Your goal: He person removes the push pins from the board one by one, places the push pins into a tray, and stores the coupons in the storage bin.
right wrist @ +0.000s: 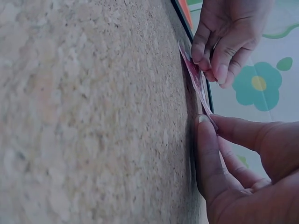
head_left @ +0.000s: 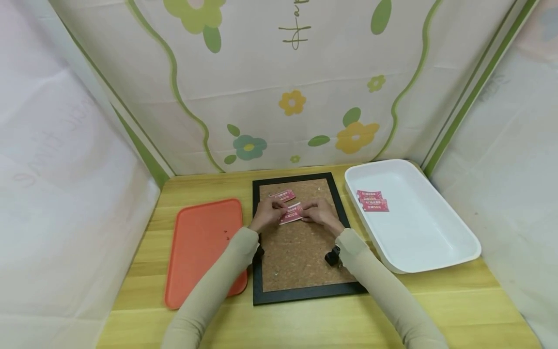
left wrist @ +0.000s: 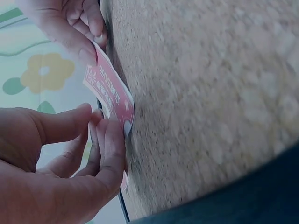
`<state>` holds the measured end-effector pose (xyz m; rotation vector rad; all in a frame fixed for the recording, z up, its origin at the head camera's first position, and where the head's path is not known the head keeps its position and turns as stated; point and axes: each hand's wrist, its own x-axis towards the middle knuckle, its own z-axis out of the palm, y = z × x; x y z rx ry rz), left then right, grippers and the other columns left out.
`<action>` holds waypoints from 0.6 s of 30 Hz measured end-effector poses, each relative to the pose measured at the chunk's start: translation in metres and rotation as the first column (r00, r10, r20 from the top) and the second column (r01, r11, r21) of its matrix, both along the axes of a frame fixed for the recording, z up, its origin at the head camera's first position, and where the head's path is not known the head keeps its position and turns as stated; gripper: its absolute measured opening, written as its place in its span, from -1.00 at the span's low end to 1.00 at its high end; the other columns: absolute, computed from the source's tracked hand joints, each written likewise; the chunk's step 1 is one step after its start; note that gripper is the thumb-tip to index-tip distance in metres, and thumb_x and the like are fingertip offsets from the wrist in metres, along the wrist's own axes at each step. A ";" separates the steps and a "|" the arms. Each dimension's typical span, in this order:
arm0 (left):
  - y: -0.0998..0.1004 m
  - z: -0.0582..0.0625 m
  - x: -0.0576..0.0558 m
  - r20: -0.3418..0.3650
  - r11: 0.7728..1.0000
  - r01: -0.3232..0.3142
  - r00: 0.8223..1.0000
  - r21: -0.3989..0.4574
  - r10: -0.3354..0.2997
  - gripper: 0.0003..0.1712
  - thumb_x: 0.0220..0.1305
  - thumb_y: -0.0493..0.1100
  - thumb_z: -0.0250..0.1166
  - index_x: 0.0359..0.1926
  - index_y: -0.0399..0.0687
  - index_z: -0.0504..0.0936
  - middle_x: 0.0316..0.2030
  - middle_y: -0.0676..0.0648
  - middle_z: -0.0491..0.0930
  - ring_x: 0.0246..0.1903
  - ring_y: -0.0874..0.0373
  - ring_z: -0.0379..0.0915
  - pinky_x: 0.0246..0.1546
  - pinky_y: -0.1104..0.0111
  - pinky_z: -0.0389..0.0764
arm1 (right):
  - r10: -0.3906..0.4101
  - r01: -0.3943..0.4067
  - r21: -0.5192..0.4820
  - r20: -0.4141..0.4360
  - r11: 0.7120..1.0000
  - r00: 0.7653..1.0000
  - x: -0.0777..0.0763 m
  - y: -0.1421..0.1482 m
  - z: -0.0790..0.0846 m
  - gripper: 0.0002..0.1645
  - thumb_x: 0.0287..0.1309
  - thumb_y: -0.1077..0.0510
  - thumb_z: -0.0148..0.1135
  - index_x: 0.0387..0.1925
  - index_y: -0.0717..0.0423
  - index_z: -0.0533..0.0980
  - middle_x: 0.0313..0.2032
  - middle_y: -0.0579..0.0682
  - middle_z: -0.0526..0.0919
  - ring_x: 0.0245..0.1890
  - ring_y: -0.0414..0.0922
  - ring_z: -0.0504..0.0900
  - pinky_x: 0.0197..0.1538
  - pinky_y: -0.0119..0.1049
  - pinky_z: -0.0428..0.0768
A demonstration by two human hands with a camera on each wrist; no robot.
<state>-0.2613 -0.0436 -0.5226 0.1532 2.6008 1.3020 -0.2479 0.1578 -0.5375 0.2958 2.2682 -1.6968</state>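
A pink printed coupon [head_left: 291, 214] is held between both hands over a black-framed cork board [head_left: 301, 252]. My left hand [head_left: 268, 213] is at its left end, with curled fingertips on the card and the thumb close by. The right hand [head_left: 320, 212] pinches the other end between thumb and fingers. Seen in the left wrist view, the coupon [left wrist: 114, 93] bends as it spans the hands, close to the cork. A second pink coupon [head_left: 285, 195] lies on the board just beyond the left fingers.
A white deep tray [head_left: 429, 232] stands right of the board, with two overlapping pink coupons [head_left: 374, 205] inside. Left of the board lies an orange-red tray [head_left: 200, 232] with a few tiny dark bits. Patterned cloth [head_left: 261, 106] hangs behind the wooden table [head_left: 305, 325].
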 end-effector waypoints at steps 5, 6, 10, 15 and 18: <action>-0.006 0.002 0.000 -0.003 0.999 -0.034 0.999 0.017 0.034 -0.89 0.40 -0.17 0.41 -0.17 -0.10 0.81 -0.21 -0.13 0.77 -0.28 0.12 0.62 -0.41 0.43 0.50 | -0.025 0.025 0.010 0.017 1.000 1.000 0.001 0.002 0.005 -0.70 0.30 0.26 0.41 0.02 0.29 0.68 -0.07 0.20 0.77 -0.39 -0.26 0.75 -0.21 -0.42 0.75; -0.007 0.002 0.000 -0.007 0.999 -0.036 0.999 0.023 0.036 -0.89 0.40 -0.17 0.41 -0.17 -0.10 0.81 -0.22 -0.13 0.78 -0.29 0.11 0.64 -0.43 0.43 0.50 | -0.028 0.028 0.009 0.018 1.000 0.999 0.001 0.003 0.006 -0.70 0.30 0.25 0.41 0.03 0.28 0.68 -0.08 0.20 0.78 -0.40 -0.26 0.75 -0.20 -0.41 0.76; -0.013 0.000 0.002 -0.027 0.998 -0.030 0.999 0.055 0.031 -0.88 0.39 -0.20 0.41 -0.19 -0.16 0.81 -0.25 -0.16 0.79 -0.31 0.07 0.67 -0.45 0.44 0.50 | -0.001 0.001 0.013 0.008 1.000 1.000 0.003 0.007 0.009 -0.65 0.34 0.24 0.37 0.11 0.31 0.64 -0.04 0.25 0.78 -0.40 -0.27 0.75 -0.18 -0.40 0.76; -0.020 0.001 0.005 -0.009 0.996 -0.015 1.000 0.094 0.015 -0.88 0.39 -0.21 0.40 -0.18 -0.18 0.80 -0.22 -0.18 0.76 -0.30 0.06 0.66 -0.41 0.39 0.58 | 0.000 0.001 0.071 -0.020 0.997 1.000 0.006 0.016 0.014 -0.64 0.37 0.22 0.34 0.13 0.28 0.63 -0.02 0.27 0.79 -0.45 -0.28 0.75 -0.21 -0.37 0.77; -0.024 0.000 0.007 0.019 0.995 -0.040 0.999 0.090 0.038 -0.87 0.38 -0.19 0.42 -0.16 -0.16 0.79 -0.21 -0.15 0.75 -0.29 0.07 0.67 -0.41 0.38 0.62 | 0.013 -0.010 0.078 -0.037 0.997 0.999 0.007 0.019 0.016 -0.63 0.38 0.24 0.32 0.15 0.31 0.62 -0.03 0.28 0.80 -0.46 -0.26 0.76 -0.20 -0.33 0.78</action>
